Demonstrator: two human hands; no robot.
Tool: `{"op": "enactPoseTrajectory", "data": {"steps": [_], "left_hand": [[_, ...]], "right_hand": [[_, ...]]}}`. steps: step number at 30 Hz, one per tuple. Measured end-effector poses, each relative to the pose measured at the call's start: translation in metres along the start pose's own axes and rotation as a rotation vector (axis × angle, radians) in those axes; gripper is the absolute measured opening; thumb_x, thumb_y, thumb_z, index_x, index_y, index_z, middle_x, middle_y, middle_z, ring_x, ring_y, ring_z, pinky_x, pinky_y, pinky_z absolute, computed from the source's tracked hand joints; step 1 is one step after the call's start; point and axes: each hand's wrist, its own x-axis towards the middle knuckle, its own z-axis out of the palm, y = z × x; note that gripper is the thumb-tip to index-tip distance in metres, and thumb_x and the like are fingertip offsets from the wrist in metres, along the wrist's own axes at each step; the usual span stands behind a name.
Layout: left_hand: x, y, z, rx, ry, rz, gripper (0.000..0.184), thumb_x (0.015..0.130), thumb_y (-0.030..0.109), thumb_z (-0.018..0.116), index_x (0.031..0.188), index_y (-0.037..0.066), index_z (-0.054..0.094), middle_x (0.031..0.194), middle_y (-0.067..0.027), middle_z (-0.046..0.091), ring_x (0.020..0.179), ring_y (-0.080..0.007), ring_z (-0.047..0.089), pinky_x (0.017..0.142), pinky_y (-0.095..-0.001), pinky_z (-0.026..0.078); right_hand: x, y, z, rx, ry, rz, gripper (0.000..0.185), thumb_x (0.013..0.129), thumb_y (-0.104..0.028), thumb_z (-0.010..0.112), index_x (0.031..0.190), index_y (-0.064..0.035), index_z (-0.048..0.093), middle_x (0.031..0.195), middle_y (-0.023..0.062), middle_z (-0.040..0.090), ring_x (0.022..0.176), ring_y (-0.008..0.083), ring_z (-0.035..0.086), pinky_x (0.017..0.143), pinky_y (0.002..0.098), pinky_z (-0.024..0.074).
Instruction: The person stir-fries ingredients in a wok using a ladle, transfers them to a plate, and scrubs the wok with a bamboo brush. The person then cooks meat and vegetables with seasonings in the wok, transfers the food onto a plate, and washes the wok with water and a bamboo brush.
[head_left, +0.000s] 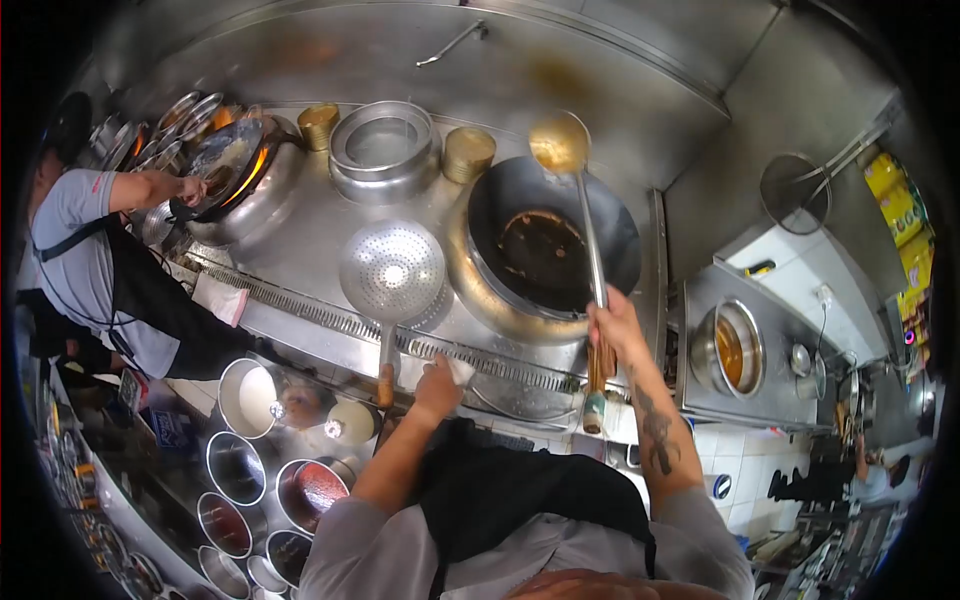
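Note:
My right hand (617,330) is closed around the handle of a long ladle (592,240). The ladle's bowl is raised near the back rim of a black wok (620,225); whether it holds liquid I cannot tell. Dark brown residue or liquid lies at the bottom of the wok, which sits on a burner. My left hand (437,390) is closed on a white cloth (410,371) at the stove's front edge. Just left of that hand, a perforated skimmer (392,270) lies on the stove top, its wooden handle pointing toward me.
Behind the skimmer stands a metal pot (385,180) between two brass-coloured tins (469,153). Several sauce containers (236,468) stand at lower left. A co-worker (110,260) handles another wok (225,165) over flames. At right, a metal bowl (727,345) holds brown liquid.

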Motion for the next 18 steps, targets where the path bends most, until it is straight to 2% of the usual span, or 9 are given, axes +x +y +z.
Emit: {"op": "enactPoseTrajectory", "data": {"steps": [2, 3, 5, 7, 9, 12, 13, 16, 18], "left_hand": [[0.0, 0.009, -0.007, 0.005, 0.058, -0.018, 0.087, 0.074, 0.025, 0.074, 0.137, -0.006, 0.023, 0.11, -0.0307, 0.051, 0.096, -0.0445, 0.061, 0.081, -0.0456, 0.053], [0.001, 0.01, -0.01, 0.041, 0.011, -0.031, 0.088, 0.074, 0.026, 0.073, 0.139, -0.004, 0.022, 0.109, -0.0293, 0.052, 0.098, -0.0421, 0.061, 0.08, -0.0456, 0.054], [0.001, 0.009, -0.012, 0.135, -0.038, -0.037, 0.09, 0.073, 0.028, 0.073, 0.14, -0.004, 0.023, 0.108, -0.0273, 0.053, 0.097, -0.0393, 0.061, 0.08, -0.0447, 0.054], [-0.002, 0.011, -0.018, 0.212, -0.04, -0.037, 0.092, 0.071, 0.03, 0.073, 0.142, -0.003, 0.023, 0.108, -0.0251, 0.053, 0.095, -0.0368, 0.06, 0.079, -0.0438, 0.054], [-0.014, 0.018, -0.036, 0.268, 0.0, -0.035, 0.095, 0.07, 0.032, 0.074, 0.144, -0.002, 0.024, 0.107, -0.0227, 0.053, 0.094, -0.0346, 0.059, 0.077, -0.0427, 0.055], [-0.029, 0.018, -0.057, 0.069, 0.141, 0.058, 0.095, 0.07, 0.028, 0.074, 0.146, 0.004, 0.024, 0.113, -0.0253, 0.053, 0.103, -0.0414, 0.055, 0.081, -0.0477, 0.051], [-0.033, 0.018, -0.063, 0.075, 0.247, 0.13, 0.088, 0.071, 0.027, 0.073, 0.143, -0.001, 0.031, 0.109, -0.0215, 0.052, 0.094, -0.0363, 0.056, 0.08, -0.0437, 0.053], [-0.049, 0.018, -0.083, -0.16, 0.389, 0.188, 0.08, 0.074, 0.018, 0.071, 0.141, -0.002, 0.032, 0.107, -0.0221, 0.052, 0.094, -0.0392, 0.056, 0.084, -0.0436, 0.05], [-0.06, 0.018, -0.095, -0.257, 0.402, 0.166, 0.077, 0.075, 0.015, 0.07, 0.14, -0.003, 0.032, 0.108, -0.0228, 0.053, 0.095, -0.0401, 0.055, 0.085, -0.0434, 0.048]], "right_hand": [[0.059, -0.044, 0.015, -0.117, -0.068, 0.013, 0.024, 0.085, -0.003, 0.051, 0.109, -0.0029, 0.056, 0.057, 0.003, 0.051, 0.042, 0.0128, 0.051, 0.038, 0.0287, 0.0414], [0.089, -0.06, 0.027, -0.165, -0.049, 0.007, 0.019, 0.085, -0.002, 0.051, 0.103, -0.0028, 0.056, 0.057, 0.0035, 0.051, 0.043, 0.0139, 0.052, 0.038, 0.0294, 0.0422], [0.163, -0.066, 0.05, -0.35, -0.052, -0.11, 0.014, 0.082, -0.006, 0.056, 0.095, 0.0002, 0.055, 0.06, 0.0059, 0.054, 0.045, 0.0169, 0.055, 0.041, 0.0349, 0.0435], [0.225, -0.06, 0.085, -0.418, -0.022, -0.168, 0.011, 0.081, -0.007, 0.057, 0.085, 0.003, 0.055, 0.061, 0.007, 0.056, 0.046, 0.0187, 0.056, 0.043, 0.036, 0.0439], [0.265, -0.063, 0.116, -0.581, -0.024, -0.101, 0.012, 0.078, -0.008, 0.057, 0.075, 0.0037, 0.057, 0.057, 0.0102, 0.056, 0.045, 0.0203, 0.056, 0.041, 0.0367, 0.0427], [0.283, -0.082, 0.153, -0.702, -0.086, 0.008, 0.016, 0.075, -0.009, 0.058, 0.065, 0.0039, 0.058, 0.054, 0.0134, 0.057, 0.047, 0.0231, 0.058, 0.042, 0.0385, 0.0427], [0.285, -0.09, 0.162, -0.722, -0.117, 0.049, 0.018, 0.075, -0.009, 0.057, 0.063, 0.0038, 0.057, 0.054, 0.0141, 0.057, 0.048, 0.024, 0.059, 0.042, 0.0393, 0.0431], [0.295, -0.115, 0.159, -0.726, -0.202, 0.245, 0.016, 0.074, -0.008, 0.057, 0.066, 0.0051, 0.057, 0.054, 0.0158, 0.058, 0.051, 0.0253, 0.062, 0.043, 0.0397, 0.0444], [0.284, -0.132, 0.153, -0.937, -0.242, 0.061, 0.015, 0.075, -0.009, 0.057, 0.071, 0.0061, 0.058, 0.055, 0.0156, 0.058, 0.051, 0.0251, 0.062, 0.044, 0.0398, 0.0446]]}}
